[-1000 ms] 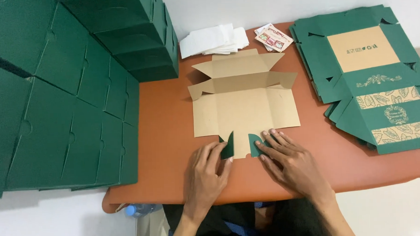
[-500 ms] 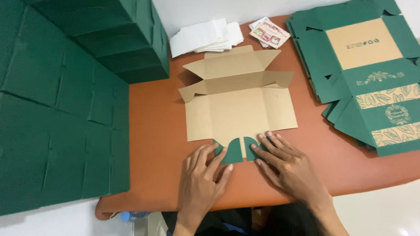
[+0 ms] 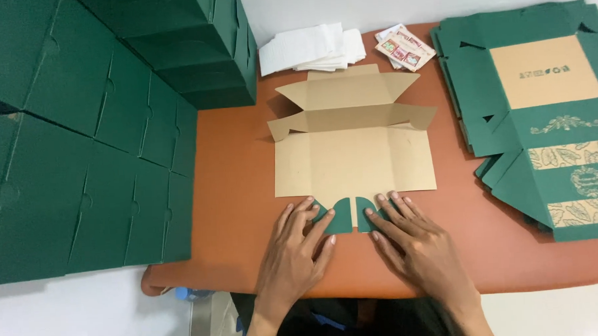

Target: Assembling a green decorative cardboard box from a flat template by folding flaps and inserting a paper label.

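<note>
Head view: two bare hands press flat on a brown cardboard box blank (image 3: 355, 163) lying on an orange surface (image 3: 233, 190).
Left hand (image 3: 295, 244): fingers spread open, gripping nothing, fingertips resting on the left green rounded flap (image 3: 340, 216) at the blank's near edge.
Right hand (image 3: 414, 240): likewise open and flat, fingertips touching the right green rounded flap (image 3: 365, 213).
Box blank: directly ahead of both hands, far flaps partly raised.
Left of the hands: stacked green boxes (image 3: 79, 129).
Right of the hands: pile of flat green printed blanks (image 3: 542, 120).
Beyond the blank: white paper sheets (image 3: 308, 48), small printed cards (image 3: 404, 48).
</note>
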